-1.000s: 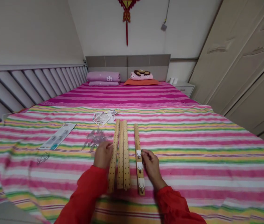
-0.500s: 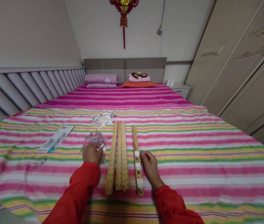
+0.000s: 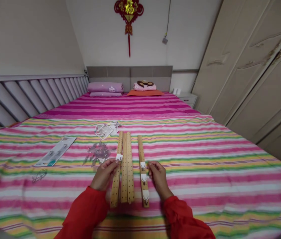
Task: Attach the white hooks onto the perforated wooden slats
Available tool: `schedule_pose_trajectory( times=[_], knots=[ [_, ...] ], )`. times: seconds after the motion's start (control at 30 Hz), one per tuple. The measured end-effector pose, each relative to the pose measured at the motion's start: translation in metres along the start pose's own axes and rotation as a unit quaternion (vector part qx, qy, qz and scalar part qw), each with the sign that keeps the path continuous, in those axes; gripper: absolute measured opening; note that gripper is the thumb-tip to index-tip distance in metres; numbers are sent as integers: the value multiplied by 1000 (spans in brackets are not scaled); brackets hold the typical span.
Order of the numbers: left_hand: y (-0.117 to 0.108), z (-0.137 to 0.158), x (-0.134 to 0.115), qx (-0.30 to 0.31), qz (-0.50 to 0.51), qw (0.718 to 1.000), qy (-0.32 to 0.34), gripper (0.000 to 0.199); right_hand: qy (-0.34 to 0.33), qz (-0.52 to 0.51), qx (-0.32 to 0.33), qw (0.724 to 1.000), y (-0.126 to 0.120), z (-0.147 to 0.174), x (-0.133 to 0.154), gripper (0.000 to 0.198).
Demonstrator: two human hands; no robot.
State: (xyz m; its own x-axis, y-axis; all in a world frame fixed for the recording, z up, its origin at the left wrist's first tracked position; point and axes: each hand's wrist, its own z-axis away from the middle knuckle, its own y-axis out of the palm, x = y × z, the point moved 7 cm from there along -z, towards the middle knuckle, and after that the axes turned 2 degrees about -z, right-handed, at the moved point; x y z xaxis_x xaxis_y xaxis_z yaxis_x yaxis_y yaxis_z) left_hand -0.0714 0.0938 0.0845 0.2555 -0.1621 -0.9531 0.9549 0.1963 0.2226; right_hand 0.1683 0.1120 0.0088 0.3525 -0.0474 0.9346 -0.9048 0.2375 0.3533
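Observation:
My left hand (image 3: 103, 176) pinches a small white hook (image 3: 119, 157) by its edge, over the leftmost perforated wooden strip (image 3: 115, 186). Two more perforated strips (image 3: 127, 172) lie side by side just to its right. Farther right, a separate wooden strip (image 3: 140, 149) bears three white hooks (image 3: 143, 178) in a row along its near half. Beside the farthest of those hooks is my right hand (image 3: 158, 177), thumb and fingertips pressed together; whether anything is between them is hidden. A heap of small clear plastic pieces (image 3: 100, 151) lies beyond my left hand.
Left on the striped bed cover (image 3: 205, 172) lie a flat printed package (image 3: 56, 152) and a thin wire loop (image 3: 39, 175). Small clear packets (image 3: 105, 130) are piled behind the plastic heap. Folded bedding (image 3: 105, 88) sits by the headboard; a slatted rail (image 3: 38, 93) runs along the left.
My left hand has come away from the plastic heap to the right with a white hook in its fingers. My right hand stays beside the separate strip. The view has shifted slightly.

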Motion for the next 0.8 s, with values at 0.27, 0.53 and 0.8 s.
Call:
schedule_pose_trajectory(
  times=[0.27, 0.53, 0.8],
  knots=[
    [57, 20, 24, 66, 11, 998, 4, 34, 31, -62, 123, 990, 41, 33, 34, 31],
    [75, 19, 41, 89, -22, 996, 7, 38, 1, -18, 91, 996, 38, 33, 60, 30],
    [89, 7, 30, 103, -73, 992, 29, 39, 21, -27, 85, 996, 35, 11, 54, 33]
  ],
)
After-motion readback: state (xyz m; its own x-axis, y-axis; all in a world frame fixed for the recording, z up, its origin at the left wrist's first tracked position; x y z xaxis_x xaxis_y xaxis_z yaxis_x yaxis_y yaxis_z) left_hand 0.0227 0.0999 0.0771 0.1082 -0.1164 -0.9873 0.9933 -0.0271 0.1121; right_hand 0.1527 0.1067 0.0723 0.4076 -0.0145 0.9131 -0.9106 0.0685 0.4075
